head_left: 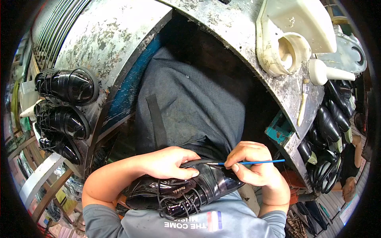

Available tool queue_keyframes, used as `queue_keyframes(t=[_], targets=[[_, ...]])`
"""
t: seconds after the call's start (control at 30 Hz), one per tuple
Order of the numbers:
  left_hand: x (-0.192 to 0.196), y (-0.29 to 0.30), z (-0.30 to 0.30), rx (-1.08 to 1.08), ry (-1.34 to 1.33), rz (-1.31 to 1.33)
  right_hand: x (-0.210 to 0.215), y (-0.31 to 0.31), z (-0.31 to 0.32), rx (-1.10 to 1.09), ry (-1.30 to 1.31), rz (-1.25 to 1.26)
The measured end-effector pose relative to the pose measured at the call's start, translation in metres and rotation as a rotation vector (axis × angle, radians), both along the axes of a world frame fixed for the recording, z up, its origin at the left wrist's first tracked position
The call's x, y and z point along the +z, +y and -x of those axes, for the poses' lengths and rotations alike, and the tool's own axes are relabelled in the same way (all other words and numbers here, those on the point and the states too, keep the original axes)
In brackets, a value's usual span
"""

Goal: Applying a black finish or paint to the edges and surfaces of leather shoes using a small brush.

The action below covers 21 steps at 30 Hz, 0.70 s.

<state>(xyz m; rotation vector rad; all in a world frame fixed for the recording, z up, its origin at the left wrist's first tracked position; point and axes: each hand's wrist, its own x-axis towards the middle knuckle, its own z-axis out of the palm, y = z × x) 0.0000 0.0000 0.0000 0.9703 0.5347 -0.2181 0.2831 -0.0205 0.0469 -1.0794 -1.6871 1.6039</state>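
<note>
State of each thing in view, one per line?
Black lace-up shoe: held on its side, laced.
Left hand: closed on the shoe.
Thin blue-handled paintbrush: tip at the shoe's edge.
Right hand: pinching the paintbrush.
Three glossy black shoes at left: side by side, unheld.
White plastic container: round mouth open.
Pale-handled brush: lying down, unheld.
White nozzle bottle: nozzle pointing right.
Black shoes at right: heaped together.

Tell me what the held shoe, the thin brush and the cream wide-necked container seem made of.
Shoe: polished black leather or synthetic, judging by its sharp highlights.
Brush: smooth blue handle, painted wood or plastic; its even colour leaves that open.
Container: probably moulded plastic, semi-gloss and stained, given its rounded edges and thick neck.
</note>
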Motion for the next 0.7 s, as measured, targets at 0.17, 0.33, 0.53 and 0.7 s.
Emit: queue_keyframes(t=[0.17,0.33,0.53,0.7], targets=[[0.000,-0.006,-0.004,0.051,-0.009,0.121,0.005,-0.002,-0.010,-0.015,-0.011,0.007],[0.005,0.004,-0.006,0.045,-0.010,0.114,0.005,0.002,-0.005,-0.007,-0.022,-0.052],[-0.001,0.000,-0.002,0.060,-0.012,0.123,0.019,0.008,-0.016,-0.175,-0.040,-0.084],[0.003,0.000,0.002,0.101,0.023,0.217,0.044,0.034,-0.037,-0.788,-0.152,-0.293]])
